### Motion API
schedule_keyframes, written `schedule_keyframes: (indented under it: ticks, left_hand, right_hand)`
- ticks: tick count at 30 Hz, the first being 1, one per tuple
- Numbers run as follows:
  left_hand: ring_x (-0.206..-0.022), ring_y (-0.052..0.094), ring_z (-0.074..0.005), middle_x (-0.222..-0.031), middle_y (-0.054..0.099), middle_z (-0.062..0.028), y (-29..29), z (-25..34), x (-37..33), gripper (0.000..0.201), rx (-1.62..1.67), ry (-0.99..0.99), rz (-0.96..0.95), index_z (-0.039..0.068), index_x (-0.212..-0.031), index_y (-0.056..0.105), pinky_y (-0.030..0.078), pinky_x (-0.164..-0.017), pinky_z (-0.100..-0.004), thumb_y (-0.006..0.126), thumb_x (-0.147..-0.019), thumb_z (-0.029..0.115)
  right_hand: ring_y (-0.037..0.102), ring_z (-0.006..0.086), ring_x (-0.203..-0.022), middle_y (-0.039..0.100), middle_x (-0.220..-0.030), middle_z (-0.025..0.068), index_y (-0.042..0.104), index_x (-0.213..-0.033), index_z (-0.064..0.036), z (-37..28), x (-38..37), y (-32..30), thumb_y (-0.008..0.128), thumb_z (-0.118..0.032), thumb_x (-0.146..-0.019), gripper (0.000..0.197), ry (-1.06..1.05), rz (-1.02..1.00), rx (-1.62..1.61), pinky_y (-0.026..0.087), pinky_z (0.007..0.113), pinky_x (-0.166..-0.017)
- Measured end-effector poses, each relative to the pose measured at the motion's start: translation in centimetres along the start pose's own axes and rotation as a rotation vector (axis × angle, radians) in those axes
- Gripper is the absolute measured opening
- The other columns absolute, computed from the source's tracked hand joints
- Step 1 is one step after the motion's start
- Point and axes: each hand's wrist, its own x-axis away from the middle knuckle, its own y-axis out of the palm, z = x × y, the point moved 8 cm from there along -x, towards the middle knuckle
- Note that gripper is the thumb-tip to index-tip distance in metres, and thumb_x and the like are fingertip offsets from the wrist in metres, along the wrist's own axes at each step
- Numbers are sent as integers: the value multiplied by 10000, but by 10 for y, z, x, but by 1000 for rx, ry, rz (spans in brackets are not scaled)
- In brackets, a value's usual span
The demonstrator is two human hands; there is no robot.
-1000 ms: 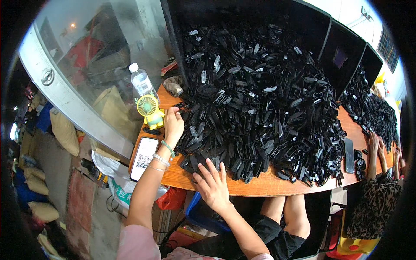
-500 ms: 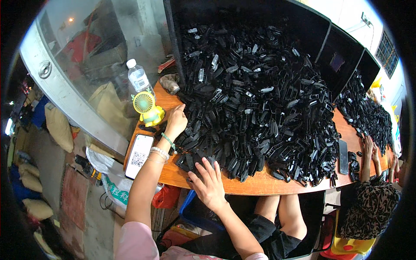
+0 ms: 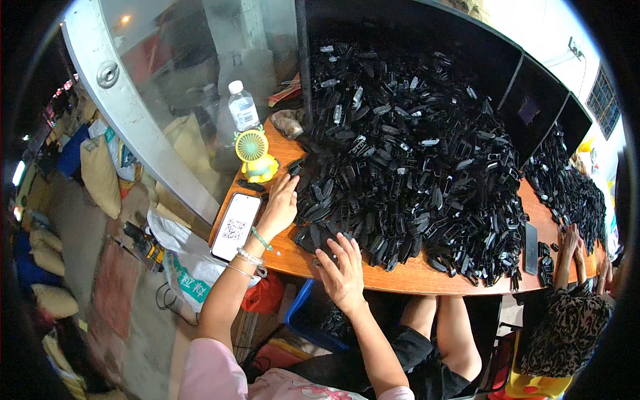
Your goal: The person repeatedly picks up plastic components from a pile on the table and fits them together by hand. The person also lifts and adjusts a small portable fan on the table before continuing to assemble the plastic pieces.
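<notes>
A large heap of small, elongated black plastic pieces covers most of the wooden table. My left hand lies at the heap's left edge, fingers stretched out, beside a few loose black pieces. Nothing shows in its grasp, though its palm side is hidden. At the heap's front edge my right hand spreads its fingers, fingertips at the nearest black pieces. Whether they press on any piece I cannot tell. Left of my left hand lies a phone with a lit screen. Beyond it stands a small yellow-green fan.
A clear plastic bottle stands behind the fan. Dark panels wall the heap's far side. Below the table edge sits a blue bin. At right, another person's hands work at a second heap, near a dark phone.
The whole view has shifted. My left hand has drawn back toward me and the phone, away from the heap's left side. My right hand stays at about the same spot, fingers spread.
</notes>
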Motion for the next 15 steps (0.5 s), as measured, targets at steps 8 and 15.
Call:
schedule_keyframes:
  ticks: [8,15]
  left_hand:
    - [-1079,543,-365,-1136,563,-264,-28,-15,10,331,-55,-27,115,-110,-1103,559,427,-958,-386,465,-788,-75]
    - [-1007,549,-388,-1057,579,-256,-37,-5,7,325,-57,-10,125,-120,-1038,575,433,-927,-403,486,-725,-118]
  right_hand:
    - [449,353,-1195,521,-1165,154,568,-1140,-78,0,0,-1,682,-51,-723,434,29,43,-57,359,517,-1011]
    - [445,354,-1208,528,-1167,142,618,-1098,-95,6,1,-5,723,-19,-674,444,57,27,-158,359,512,-1016]
